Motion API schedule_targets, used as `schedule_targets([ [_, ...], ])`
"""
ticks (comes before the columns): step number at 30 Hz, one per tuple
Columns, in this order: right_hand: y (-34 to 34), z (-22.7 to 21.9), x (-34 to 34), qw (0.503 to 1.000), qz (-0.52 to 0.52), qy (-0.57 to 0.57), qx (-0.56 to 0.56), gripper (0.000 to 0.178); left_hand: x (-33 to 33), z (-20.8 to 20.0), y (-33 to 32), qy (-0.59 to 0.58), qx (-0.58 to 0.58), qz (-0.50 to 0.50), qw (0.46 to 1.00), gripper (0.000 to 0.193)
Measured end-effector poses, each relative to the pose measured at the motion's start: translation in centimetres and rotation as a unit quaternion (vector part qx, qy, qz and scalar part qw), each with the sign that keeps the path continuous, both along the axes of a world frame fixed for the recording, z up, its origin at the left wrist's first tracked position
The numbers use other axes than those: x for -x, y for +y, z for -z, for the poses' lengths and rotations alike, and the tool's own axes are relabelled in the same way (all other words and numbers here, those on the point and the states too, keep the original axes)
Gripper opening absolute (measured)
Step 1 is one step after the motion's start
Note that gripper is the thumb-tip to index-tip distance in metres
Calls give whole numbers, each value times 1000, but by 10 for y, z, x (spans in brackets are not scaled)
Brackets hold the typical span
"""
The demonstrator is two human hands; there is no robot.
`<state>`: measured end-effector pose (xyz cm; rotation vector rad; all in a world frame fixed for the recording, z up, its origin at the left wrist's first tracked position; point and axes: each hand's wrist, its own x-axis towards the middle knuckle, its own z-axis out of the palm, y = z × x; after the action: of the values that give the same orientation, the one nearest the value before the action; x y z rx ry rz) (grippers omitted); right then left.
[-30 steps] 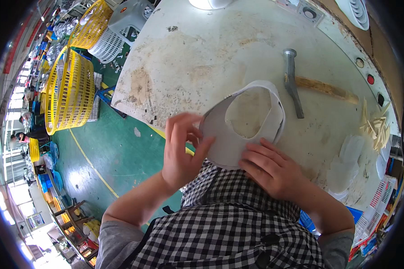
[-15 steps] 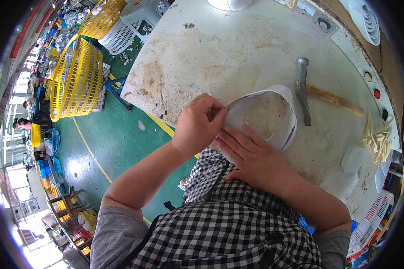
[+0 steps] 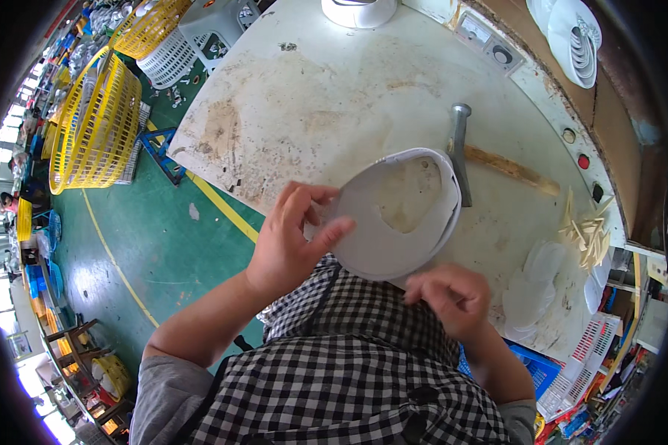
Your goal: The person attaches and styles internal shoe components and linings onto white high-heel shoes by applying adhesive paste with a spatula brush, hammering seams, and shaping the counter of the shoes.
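A white, stiff visor-like piece (image 3: 378, 245) with a curved band around an opening lies at the table's near edge, partly over my apron. My left hand (image 3: 286, 237) is at its left side, with thumb and index finger apart and the thumb tip over the piece. Near its lower right edge is my right hand (image 3: 453, 297), fingers curled and smeared by motion, apart from the piece. Whether anything small is in that hand cannot be seen. A hammer (image 3: 460, 152) with a steel head and wooden handle lies just right of the piece.
Thin wooden slivers (image 3: 590, 237) lie at the table's right, with translucent white sheets (image 3: 531, 293) nearer me. Another white piece (image 3: 360, 13) stands at the far edge. A control panel (image 3: 490, 43) borders the table. Yellow baskets (image 3: 100, 126) stand on the floor to the left.
My hands have parted: the right has drawn back off the white piece toward me, and the left has opened. The piece shows more of its flat face. The whole view has shifted.
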<state>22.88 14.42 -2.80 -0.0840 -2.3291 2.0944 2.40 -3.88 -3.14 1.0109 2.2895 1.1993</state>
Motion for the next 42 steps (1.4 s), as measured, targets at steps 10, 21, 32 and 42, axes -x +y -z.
schedule_targets([
  [10,46,-13,56,869,336,-31,-362,41,-37,-3,10,255,-78,167,949,59],
  [21,-11,14,39,945,305,-113,-24,74,-31,32,6,324,40,101,940,58],
  [32,14,18,43,957,248,32,146,79,-46,26,3,388,105,161,902,52],
  [42,-10,16,19,976,165,103,93,34,-22,-1,2,-74,-139,162,974,38],
])
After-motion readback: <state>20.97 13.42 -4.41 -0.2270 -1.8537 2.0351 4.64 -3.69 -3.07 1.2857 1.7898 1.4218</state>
